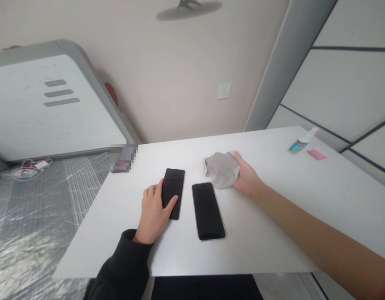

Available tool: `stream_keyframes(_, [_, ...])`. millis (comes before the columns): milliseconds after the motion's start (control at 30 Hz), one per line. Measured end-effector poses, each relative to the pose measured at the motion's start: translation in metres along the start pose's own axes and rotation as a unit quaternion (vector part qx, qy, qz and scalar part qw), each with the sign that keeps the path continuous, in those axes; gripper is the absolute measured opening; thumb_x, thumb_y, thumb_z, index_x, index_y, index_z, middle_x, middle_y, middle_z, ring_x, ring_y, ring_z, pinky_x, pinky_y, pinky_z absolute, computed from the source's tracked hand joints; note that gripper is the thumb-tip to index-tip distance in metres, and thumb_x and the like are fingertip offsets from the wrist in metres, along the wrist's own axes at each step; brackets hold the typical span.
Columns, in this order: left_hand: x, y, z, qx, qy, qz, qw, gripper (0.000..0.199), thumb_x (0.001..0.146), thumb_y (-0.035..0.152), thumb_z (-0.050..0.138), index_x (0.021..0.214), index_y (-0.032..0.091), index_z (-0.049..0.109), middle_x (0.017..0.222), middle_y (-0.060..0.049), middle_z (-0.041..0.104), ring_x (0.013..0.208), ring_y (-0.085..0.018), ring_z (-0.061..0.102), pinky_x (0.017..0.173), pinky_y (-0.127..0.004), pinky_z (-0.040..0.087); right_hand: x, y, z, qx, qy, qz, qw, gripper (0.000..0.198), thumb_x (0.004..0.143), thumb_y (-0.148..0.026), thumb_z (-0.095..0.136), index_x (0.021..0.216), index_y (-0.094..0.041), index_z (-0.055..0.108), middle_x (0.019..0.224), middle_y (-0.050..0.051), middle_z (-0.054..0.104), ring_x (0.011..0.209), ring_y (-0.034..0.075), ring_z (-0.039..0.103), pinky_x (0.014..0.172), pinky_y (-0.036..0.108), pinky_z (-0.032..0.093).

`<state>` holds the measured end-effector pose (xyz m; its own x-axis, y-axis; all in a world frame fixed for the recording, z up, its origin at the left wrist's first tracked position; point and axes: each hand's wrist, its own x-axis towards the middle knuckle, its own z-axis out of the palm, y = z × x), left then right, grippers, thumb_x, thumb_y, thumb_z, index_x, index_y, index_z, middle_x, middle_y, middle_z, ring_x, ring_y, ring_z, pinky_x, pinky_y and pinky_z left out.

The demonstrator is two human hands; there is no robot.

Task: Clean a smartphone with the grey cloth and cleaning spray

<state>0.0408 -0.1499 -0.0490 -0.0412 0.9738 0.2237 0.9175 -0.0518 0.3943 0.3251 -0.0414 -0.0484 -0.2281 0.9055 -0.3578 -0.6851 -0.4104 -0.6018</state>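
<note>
Two dark-screened smartphones lie face up on the white table. My left hand (pixel 155 211) has its fingers along the left edge of the left smartphone (pixel 174 183), with the thumb across its lower screen. To the right of that lies the second smartphone (pixel 208 212), in a clear case and touched by neither hand. My right hand (pixel 247 176) is closed on the right side of a grey cloth (pixel 222 168), which is bunched up just beyond the second smartphone's top end. The cloth covers part of my right fingers.
A spray bottle (pixel 301 141) with a blue and yellow label lies tilted or stands at the table's (pixel 273 241) far right, beside a pink packet (pixel 316 154). A pixelated dark object (pixel 122 158) sits at the far left corner. Behind are a wall and white panels.
</note>
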Motion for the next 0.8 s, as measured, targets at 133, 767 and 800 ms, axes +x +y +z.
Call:
stream_keyframes(133, [-0.001, 0.000, -0.001, -0.002, -0.007, 0.003, 1.000, 0.063, 0.096, 0.045, 0.055, 0.148, 0.013, 0.044, 0.121, -0.016, 0.058, 0.117, -0.035, 0.051, 0.107, -0.058, 0.045, 0.001, -0.001, -0.001, -0.002, 0.017, -0.001, 1.000, 0.042, 0.109, -0.039, 0.035, 0.105, -0.020, 0.072, 0.099, 0.006, 0.081, 0.098, 0.020, 0.078, 0.094, 0.035, 0.062])
stream_keyframes(767, [0.000, 0.020, -0.021, -0.092, -0.009, 0.022, 0.996, 0.050, 0.098, 0.039, 0.049, 0.142, 0.015, 0.054, 0.131, -0.017, 0.054, 0.127, -0.034, 0.051, 0.114, -0.057, 0.041, -0.011, 0.001, 0.004, -0.075, -0.007, -0.067, 0.995, 0.017, 0.093, -0.010, 0.063, 0.099, -0.020, 0.076, 0.099, 0.002, 0.082, 0.092, 0.020, 0.079, 0.097, 0.033, 0.062])
stream_keyframes(800, [-0.002, 0.027, -0.029, -0.133, -0.017, 0.030, 0.991, 0.046, 0.098, 0.037, 0.049, 0.139, 0.019, 0.057, 0.131, -0.015, 0.056, 0.126, -0.032, 0.053, 0.114, -0.055, 0.043, -0.011, 0.001, 0.003, -0.078, -0.006, -0.071, 0.994, 0.016, 0.093, -0.012, 0.063, 0.098, -0.020, 0.076, 0.099, 0.003, 0.082, 0.093, 0.021, 0.078, 0.098, 0.034, 0.062])
